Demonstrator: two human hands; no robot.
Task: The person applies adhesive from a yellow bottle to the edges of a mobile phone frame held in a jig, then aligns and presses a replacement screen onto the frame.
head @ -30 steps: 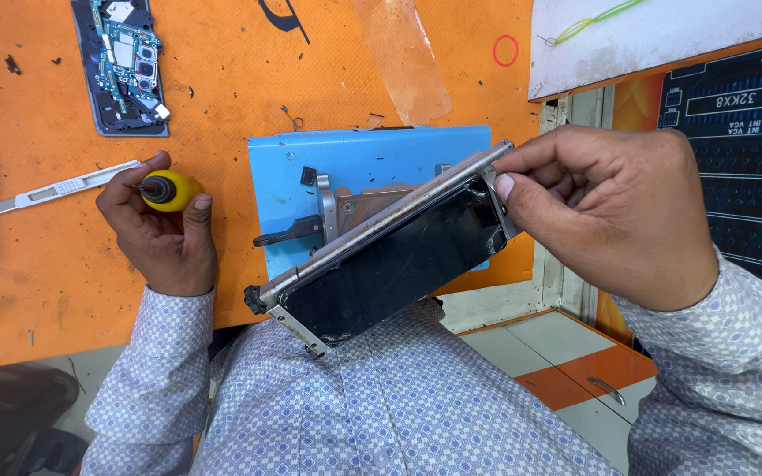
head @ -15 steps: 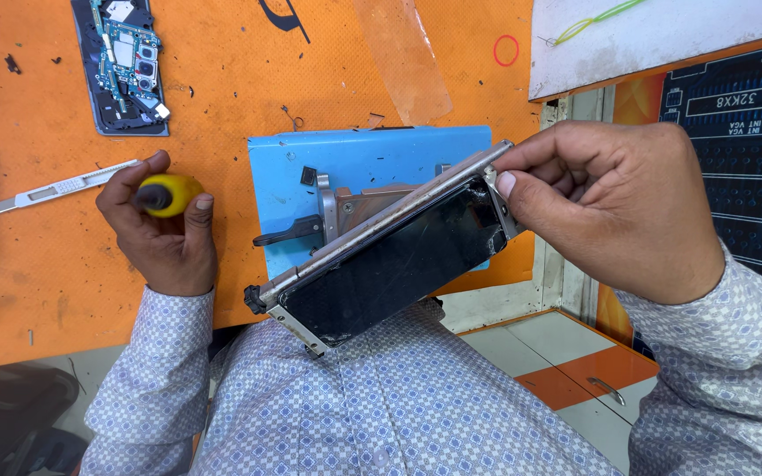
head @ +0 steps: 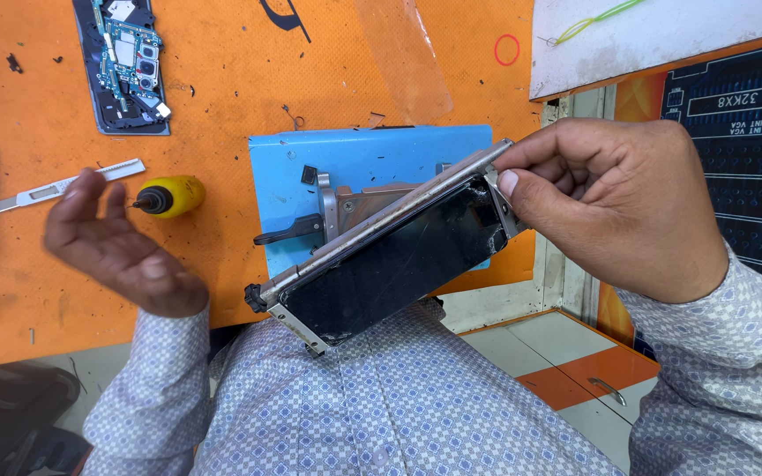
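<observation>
Phone repair at an orange counter (head: 222, 79).
Right hand (head: 615, 207) pinches a metal clamp frame holding a black cracked phone (head: 390, 260), centre frame, tilted for access; left hand (head: 116, 251) hangs open, empty, beside a small yellow bottle (head: 169, 196).

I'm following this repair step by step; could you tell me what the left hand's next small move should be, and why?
Probably bring the left hand over to steady the clamped phone: it hangs open and empty beside the yellow bottle, while only the right hand grips the phone's far end.

Glossy black glass screen (head: 399, 264), brushed metal clamp frame (head: 381, 220), textured orange mat (head: 222, 79).
</observation>
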